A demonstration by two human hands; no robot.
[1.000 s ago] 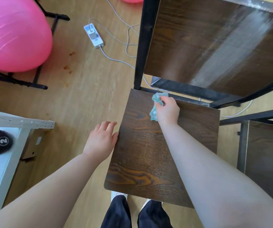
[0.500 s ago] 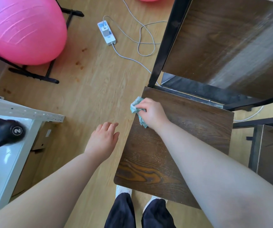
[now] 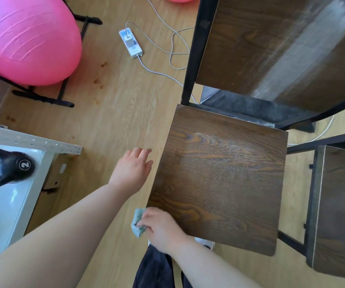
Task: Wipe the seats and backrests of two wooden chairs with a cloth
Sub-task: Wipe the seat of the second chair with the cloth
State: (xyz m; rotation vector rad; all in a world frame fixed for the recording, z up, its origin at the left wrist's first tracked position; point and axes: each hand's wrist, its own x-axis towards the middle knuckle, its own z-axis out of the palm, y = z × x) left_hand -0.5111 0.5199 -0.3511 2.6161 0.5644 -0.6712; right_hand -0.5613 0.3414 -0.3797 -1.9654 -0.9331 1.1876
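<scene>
Right hand (image 3: 161, 230) gripped the crumpled teal cloth (image 3: 137, 223) at the near-left corner of the dark wood-grain chair seat (image 3: 219, 179), apparently touching its edge. Left hand (image 3: 132, 171) hovered open, fingers loosely spread, beside the seat's left edge.

Light wood floor (image 3: 113, 113). On it: white power strip (image 3: 131, 43) upper centre with grey cables (image 3: 175, 50) looping right; black stand (image 3: 42, 96) carrying the pink ball (image 3: 26, 38) upper left; two dark chairs, one (image 3: 219, 183) centre-right, second (image 3: 337, 213) right edge.
</scene>
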